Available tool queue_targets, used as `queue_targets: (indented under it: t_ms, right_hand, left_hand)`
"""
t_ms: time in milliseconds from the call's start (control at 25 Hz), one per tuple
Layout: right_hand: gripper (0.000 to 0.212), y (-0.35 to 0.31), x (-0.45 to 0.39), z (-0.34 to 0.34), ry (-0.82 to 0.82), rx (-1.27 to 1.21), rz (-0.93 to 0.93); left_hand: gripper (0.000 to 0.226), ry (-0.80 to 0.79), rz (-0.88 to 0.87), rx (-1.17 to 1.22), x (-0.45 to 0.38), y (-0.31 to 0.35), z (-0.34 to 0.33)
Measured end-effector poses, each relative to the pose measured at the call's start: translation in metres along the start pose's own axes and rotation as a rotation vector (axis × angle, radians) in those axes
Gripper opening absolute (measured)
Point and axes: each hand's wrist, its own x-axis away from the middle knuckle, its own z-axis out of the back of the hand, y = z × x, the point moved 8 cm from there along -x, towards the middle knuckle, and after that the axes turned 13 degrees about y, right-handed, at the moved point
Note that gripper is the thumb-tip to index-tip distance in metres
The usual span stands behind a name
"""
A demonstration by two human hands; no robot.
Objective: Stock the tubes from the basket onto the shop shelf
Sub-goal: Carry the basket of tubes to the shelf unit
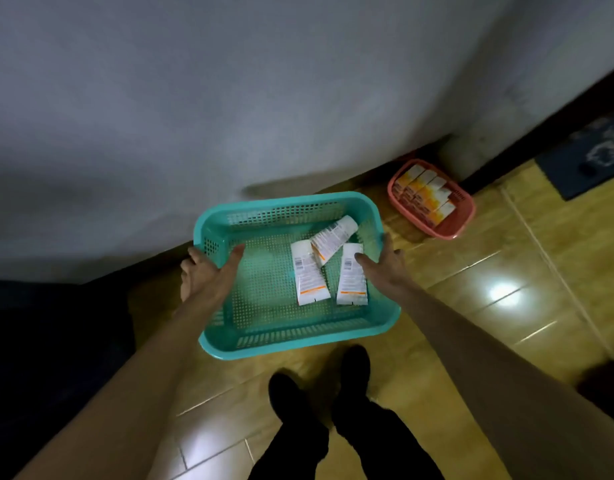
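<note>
A teal perforated plastic basket [264, 209] is held above the tiled floor in front of me. Three white tubes with orange stripes lie flat inside it: one on the left [309, 275], one tilted across the top [333, 237], one on the right [350, 282]. My left hand [208, 271] grips the basket's left rim, thumb inside the wall. On the right rim my right hand [381, 265] holds on, its thumb touching the right tube's cap end. No shelf is in view.
A pink basket [466, 209] with several orange-and-white boxes stands on the floor by the grey wall [229, 98], to the right. My two dark shoes [319, 386] are below the teal basket. A dark mat [589, 157] lies at far right.
</note>
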Motion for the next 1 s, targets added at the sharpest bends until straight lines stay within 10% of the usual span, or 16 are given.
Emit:
queue_targets:
  t_ms: [1000]
  right_hand:
    - [0.078,0.247,0.219,0.235,0.168,-0.165,-0.102]
  left_hand:
    - [0.109,0.008,-0.242,-0.072,0.345,0.069,0.039]
